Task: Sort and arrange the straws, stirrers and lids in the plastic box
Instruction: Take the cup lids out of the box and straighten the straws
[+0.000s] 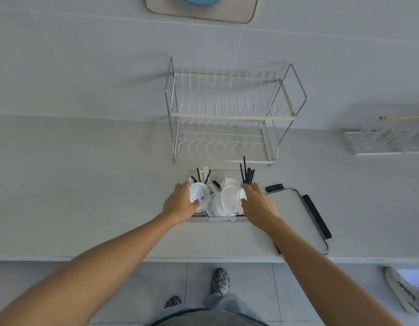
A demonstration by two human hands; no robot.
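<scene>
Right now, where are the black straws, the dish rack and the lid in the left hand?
black straws [247, 175], head view, middle of the bundle
dish rack [229, 117], head view, upper shelf's front bar
lid [198, 194], head view, domed top

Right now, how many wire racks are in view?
2: a two-tier dish rack behind the plastic box, and a smaller rack at the far right, partly cut off.
</scene>
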